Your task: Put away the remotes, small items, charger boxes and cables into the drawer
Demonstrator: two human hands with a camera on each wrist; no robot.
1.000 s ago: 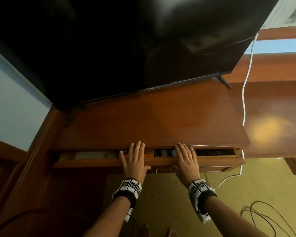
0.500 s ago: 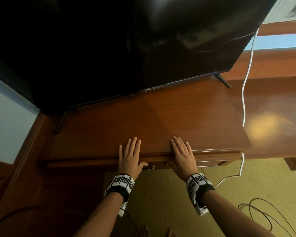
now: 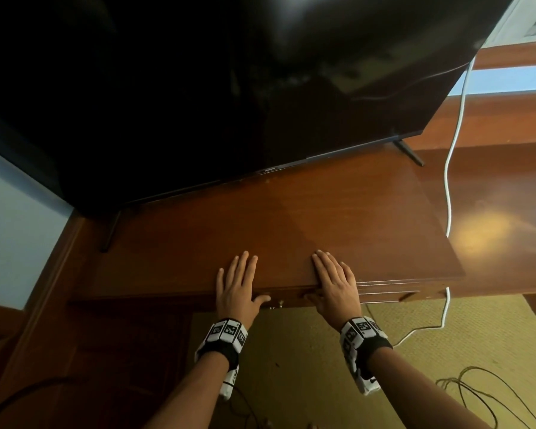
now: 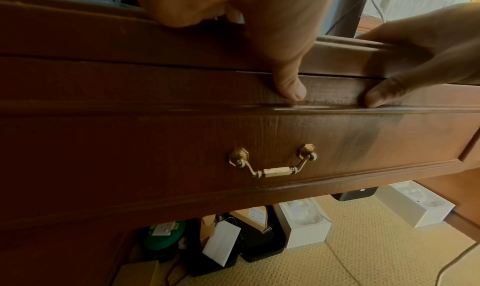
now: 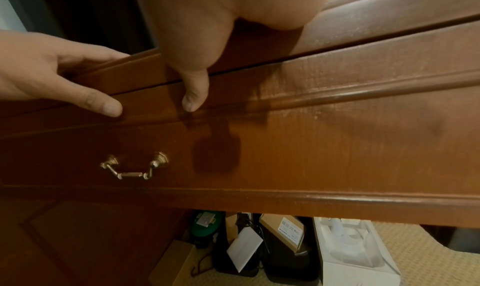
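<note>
The wooden drawer (image 4: 155, 146) with its brass handle (image 4: 272, 163) sits flush in the desk, and its contents are hidden. My left hand (image 3: 237, 284) lies flat on the desk top (image 3: 291, 218) with straight fingers, and its thumb (image 4: 289, 84) presses the top of the drawer front. My right hand (image 3: 334, 283) lies flat beside it, about a hand's width to the right. Its thumb (image 5: 194, 94) also presses the drawer front (image 5: 337, 146), right of the handle (image 5: 133, 168). Neither hand holds anything.
A large black TV (image 3: 229, 88) stands at the back of the desk. A white cable (image 3: 447, 196) hangs down the desk's right side to the carpet, where black cables (image 3: 477, 391) lie. Under the desk are a white box (image 4: 303, 224), a black bin (image 4: 259, 247) and cardboard boxes.
The drawer, a little open one second ago with items showing inside, has slid fully shut. Both hands moved forward with it and now rest flat on the desk top.
</note>
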